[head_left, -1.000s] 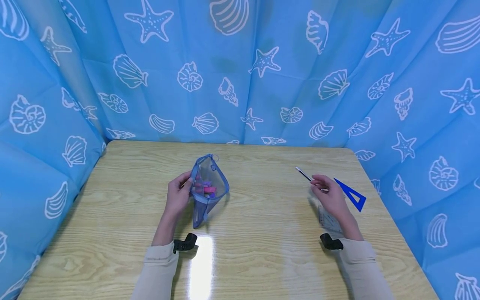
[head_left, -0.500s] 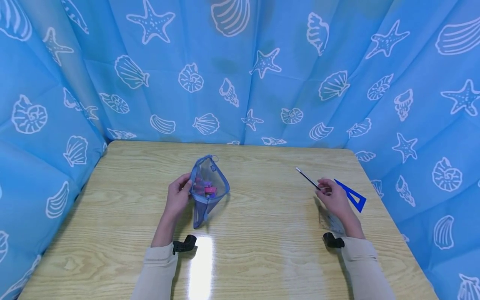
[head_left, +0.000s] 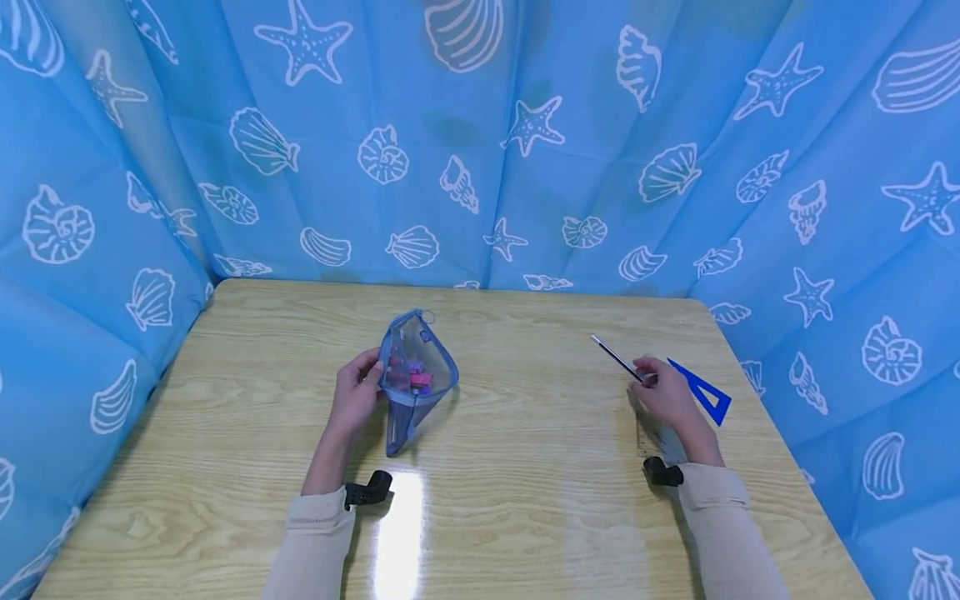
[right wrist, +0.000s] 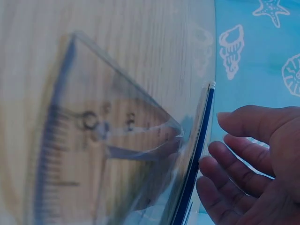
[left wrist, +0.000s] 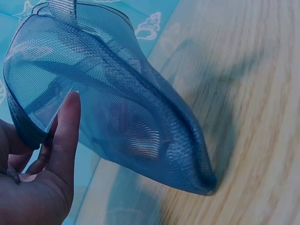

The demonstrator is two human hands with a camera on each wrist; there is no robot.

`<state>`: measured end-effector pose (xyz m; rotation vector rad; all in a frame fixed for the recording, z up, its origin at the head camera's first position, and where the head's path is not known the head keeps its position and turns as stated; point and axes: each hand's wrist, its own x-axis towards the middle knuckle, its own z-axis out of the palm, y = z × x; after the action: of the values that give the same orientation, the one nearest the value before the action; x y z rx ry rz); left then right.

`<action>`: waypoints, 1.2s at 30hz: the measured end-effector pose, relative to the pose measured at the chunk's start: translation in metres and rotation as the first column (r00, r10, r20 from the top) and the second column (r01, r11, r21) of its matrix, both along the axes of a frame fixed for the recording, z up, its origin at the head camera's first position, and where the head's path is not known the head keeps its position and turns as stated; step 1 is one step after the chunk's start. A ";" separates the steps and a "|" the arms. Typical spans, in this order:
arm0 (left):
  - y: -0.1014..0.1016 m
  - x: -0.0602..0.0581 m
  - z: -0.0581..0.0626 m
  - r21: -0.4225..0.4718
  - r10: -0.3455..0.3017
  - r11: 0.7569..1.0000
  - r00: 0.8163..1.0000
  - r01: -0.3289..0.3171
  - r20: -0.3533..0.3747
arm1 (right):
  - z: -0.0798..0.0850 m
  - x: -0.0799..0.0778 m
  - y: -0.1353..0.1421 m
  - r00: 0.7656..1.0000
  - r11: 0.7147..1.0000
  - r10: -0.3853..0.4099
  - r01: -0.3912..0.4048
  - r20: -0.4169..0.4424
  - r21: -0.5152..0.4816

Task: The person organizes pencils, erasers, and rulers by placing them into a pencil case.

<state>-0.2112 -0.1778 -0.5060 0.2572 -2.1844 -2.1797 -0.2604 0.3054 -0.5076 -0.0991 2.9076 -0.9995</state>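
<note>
Your pale wood-grain desk (head_left: 517, 392) runs back to a blue curtain (head_left: 465, 125) printed with white shells and starfish, which also closes in the left and right sides; its far corners are rounded, and a bright white reflection (head_left: 399, 533) lies on the surface beside your left forearm. Your left hand (head_left: 356, 396) pinches the rim of a blue mesh pouch (head_left: 406, 412), left of the middle of the desk and towards the far edge. The pouch is see-through, trimmed in darker blue, with a small ring (head_left: 429, 317) at its far corner; it gapes wide, showing pink and purple pieces (head_left: 420, 380) inside. Towards the right edge, your right hand (head_left: 667, 392) has its fingers loosely bent beside a slim dark pen (head_left: 615, 357) with a pale end, not closed round it; you cannot tell whether they touch. A solid-blue set square (head_left: 687, 377) lies between that hand and the right edge, and a clear triangular ruler (right wrist: 117, 89) with dark markings lies below the hand.
</note>
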 end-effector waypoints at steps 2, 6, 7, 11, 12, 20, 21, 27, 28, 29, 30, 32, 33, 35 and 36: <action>0.000 0.000 0.000 -0.007 0.001 1.000 1.000 -0.001 0.001 | 0.002 -0.002 0.000 1.000 1.000 -0.010 0.010 0.005 0.001; 0.000 0.000 -0.002 -0.010 0.000 1.000 1.000 0.000 0.004 | 0.002 -0.006 0.001 1.000 1.000 -0.006 0.005 0.019 0.010; 0.000 0.000 -0.002 -0.011 -0.004 1.000 1.000 0.004 0.005 | 0.001 -0.008 0.002 1.000 1.000 -0.002 0.002 0.022 0.009; 0.002 0.000 -0.003 -0.014 -0.010 1.000 1.000 0.010 0.012 | -0.003 -0.014 0.005 0.999 1.000 0.014 -0.014 0.032 0.021; 0.002 0.000 -0.003 -0.018 -0.010 1.000 1.000 0.010 0.011 | -0.003 -0.016 0.005 0.999 0.999 0.019 -0.020 0.031 0.027; 0.003 0.000 -0.003 -0.025 0.002 1.000 1.000 -0.002 0.000 | -0.004 -0.022 0.007 0.999 0.999 0.015 -0.016 0.040 0.046; 0.003 0.000 -0.003 -0.026 0.001 1.000 1.000 -0.001 0.001 | -0.003 -0.023 0.007 0.999 0.999 0.011 -0.013 0.043 0.049; 0.004 0.001 -0.002 -0.026 -0.002 1.000 1.000 0.003 0.001 | -0.003 -0.023 0.007 0.998 0.998 0.004 -0.007 0.059 0.056; 0.004 0.001 -0.002 -0.024 -0.002 1.000 1.000 0.002 0.001 | -0.002 -0.023 0.007 0.998 0.998 0.003 -0.007 0.062 0.056; 0.004 0.001 -0.003 -0.025 -0.001 1.000 1.000 0.001 0.003 | -0.002 -0.024 0.007 0.998 0.998 0.004 -0.007 0.062 0.055; 0.004 0.001 -0.003 -0.023 -0.001 1.000 1.000 0.001 0.004 | -0.002 -0.024 0.007 0.998 0.998 0.004 -0.007 0.062 0.056; 0.004 0.001 -0.002 -0.023 -0.001 1.000 1.000 0.001 0.010 | -0.001 -0.025 0.006 0.998 0.998 -0.002 -0.002 0.069 0.057; 0.004 0.001 -0.003 -0.019 -0.001 1.000 1.000 0.001 0.010 | 0.000 -0.025 0.005 0.997 0.998 -0.004 0.000 0.073 0.059; 0.004 0.001 -0.003 -0.012 -0.001 1.000 1.000 0.001 0.010 | 0.001 -0.026 0.003 0.997 0.998 -0.003 -0.002 0.079 0.063; 0.004 0.002 -0.002 -0.007 -0.003 1.000 1.000 0.003 0.011 | 0.002 -0.026 0.003 0.996 0.998 -0.002 -0.003 0.085 0.068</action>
<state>-0.2096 -0.1738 -0.5083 0.2655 -2.1993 -2.1768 -0.2865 0.3079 -0.5060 -0.0524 2.8603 -0.8805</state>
